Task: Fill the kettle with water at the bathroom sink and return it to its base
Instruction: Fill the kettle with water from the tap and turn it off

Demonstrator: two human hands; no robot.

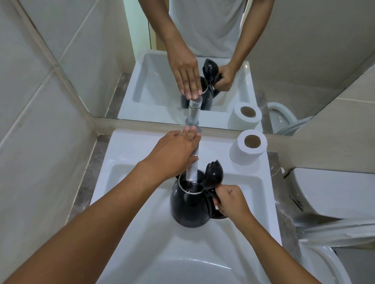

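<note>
Filling step: kettle standing in sink, lid tipped back, spout of tap over its open mouth; no stream made out. Left hand laid loosely on the tap lever at far edge, fingers extended, not clenched; right hand clenched round kettle handle at right. Next, judged: work the lever, hold kettle steady under spout.

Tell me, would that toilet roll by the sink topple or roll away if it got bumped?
The toilet roll stands on its flat end, so it probably stays put. Likely light, so a nudge would slide it. It sits beside the sink edge, and could fall off.
</note>
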